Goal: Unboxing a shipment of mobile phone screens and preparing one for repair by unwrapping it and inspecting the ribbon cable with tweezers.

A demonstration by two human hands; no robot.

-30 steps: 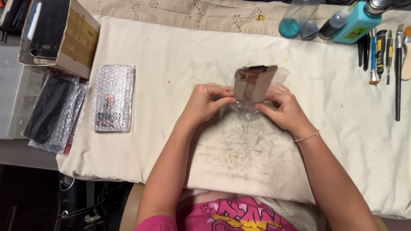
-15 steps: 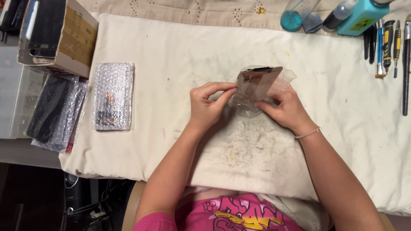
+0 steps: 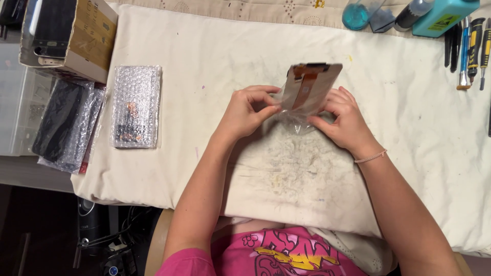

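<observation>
Above the stained cream cloth-covered worktable (image 3: 245,56), the left hand (image 3: 245,110) pinches the edge of a flat rectangular phone screen panel with an orange flex strip (image 3: 309,84), held tilted just above the cloth. The right hand (image 3: 348,122) grips its clear plastic sleeve (image 3: 296,120), fingers pressed together. The one panel looks thin, stiff and fragile, best held by its edges. Farther left lie two bubble-wrapped parcels (image 3: 135,107), perhaps more, and one cardboard box (image 3: 71,36).
</observation>
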